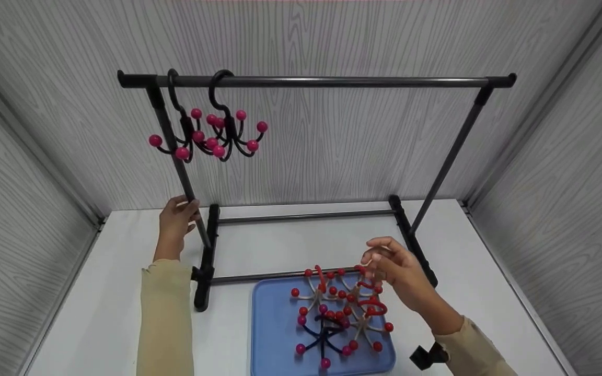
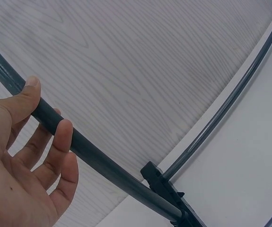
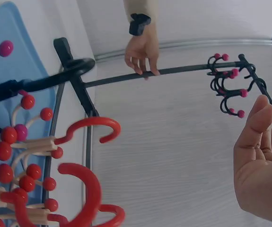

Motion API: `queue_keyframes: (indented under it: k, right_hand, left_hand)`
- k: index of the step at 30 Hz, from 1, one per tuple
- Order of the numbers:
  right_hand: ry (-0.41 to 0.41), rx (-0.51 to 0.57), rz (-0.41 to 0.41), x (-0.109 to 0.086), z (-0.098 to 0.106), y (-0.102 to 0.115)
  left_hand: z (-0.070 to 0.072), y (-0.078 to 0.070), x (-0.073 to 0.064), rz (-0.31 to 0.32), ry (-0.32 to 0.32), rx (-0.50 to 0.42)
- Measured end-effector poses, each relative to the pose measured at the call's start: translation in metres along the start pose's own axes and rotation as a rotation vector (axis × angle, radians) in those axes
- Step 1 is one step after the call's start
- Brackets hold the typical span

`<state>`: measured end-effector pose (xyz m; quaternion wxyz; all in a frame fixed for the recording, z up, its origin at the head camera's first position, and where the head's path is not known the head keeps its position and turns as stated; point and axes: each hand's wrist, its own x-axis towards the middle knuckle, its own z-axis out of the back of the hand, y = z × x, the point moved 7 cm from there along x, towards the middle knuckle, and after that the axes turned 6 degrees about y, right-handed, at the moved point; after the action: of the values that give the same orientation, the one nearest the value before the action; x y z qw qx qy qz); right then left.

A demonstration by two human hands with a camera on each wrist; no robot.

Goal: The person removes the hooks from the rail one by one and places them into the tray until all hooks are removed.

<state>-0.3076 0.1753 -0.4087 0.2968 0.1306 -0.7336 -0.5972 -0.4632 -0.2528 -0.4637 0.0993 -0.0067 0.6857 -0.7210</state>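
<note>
1. The left hand [image 1: 176, 219] grips the left post [image 1: 184, 177] of a dark clothes rack, low down, its thumb on one side and its curled fingers on the other.
2. The right hand [image 1: 397, 271] is loosely bent and holds nothing; it hovers by the right edge of the blue tray [image 1: 272, 329] (in the head view its fingers overlap the nearest red balls, but the right wrist view shows the hand apart from the hangers).
3. On the tray, three red-hooked hangers [image 1: 363, 321] with cream arms and red balls lie crowded towards the right side, their arms overlapping in view.
4. A black hanger [image 1: 324, 337] with magenta balls lies in front of them, also on the tray.
5. Two more black hangers [image 1: 230, 128] with pink balls hang by their hooks from the top rail [image 1: 353, 82], near its left end, the outer one just beside the post.
6. The rack's base has two lower crossbars [image 1: 306, 216]; the tray's far edge lies by the front one.
7. Everything stands on a white table [image 1: 97, 297], with grey wood-grain panels [image 1: 322, 156] around it.
</note>
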Motion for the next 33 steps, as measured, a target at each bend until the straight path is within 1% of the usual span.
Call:
queue_keyframes:
  k: [6,10,13,17,21,26,31,33]
  right_hand:
    - [-0.135,-0.092,0.073,0.007,0.029,0.024]
    - [-0.254,-0.169,0.117,0.013,0.051,0.04]
    - [-0.36,-0.226,0.13,0.016,0.07,0.05]
    - [-0.472,-0.247,0.115,0.016,0.094,0.057]
    - [-0.541,-0.232,0.1,0.014,0.114,0.058]
    - [-0.642,-0.247,0.092,0.007,0.144,0.053]
    - [-0.771,-0.233,0.072,-0.002,0.179,0.043]
    - [-0.828,-0.247,0.06,-0.005,0.191,0.041]
  left_hand:
    - [-0.001,-0.002,-0.002,0.007,0.012,-0.004]
    - [0.001,-0.002,-0.001,0.005,0.003,0.004]
    - [0.001,-0.001,-0.001,0.01,0.001,0.012]
    - [0.002,0.001,-0.001,0.021,-0.006,0.01]
    - [0.003,0.001,0.0,0.026,-0.018,-0.004]
    - [0.001,0.0,0.0,0.017,-0.01,0.006]
    - [0.0,-0.001,0.0,0.018,-0.004,-0.004]
    - [-0.001,0.0,0.0,0.026,-0.009,-0.002]
